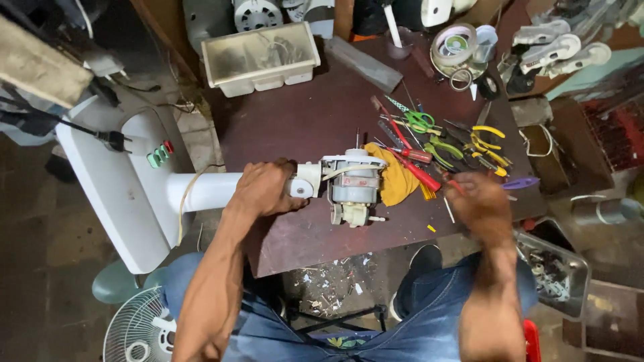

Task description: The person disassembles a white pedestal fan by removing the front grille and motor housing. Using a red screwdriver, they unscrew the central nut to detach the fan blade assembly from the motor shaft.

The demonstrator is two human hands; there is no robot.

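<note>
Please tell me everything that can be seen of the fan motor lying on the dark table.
The fan motor lies on its side on the dark brown table, its cover off. It has a pale grey, plastic-looking body with a white piece below it and a thin shaft sticking up from its top edge. A cream wire curves over it. It is joined to the white neck of the fan stand, which the left hand grips. Its right side rests against a yellow cloth. The right hand is apart from it.
</note>
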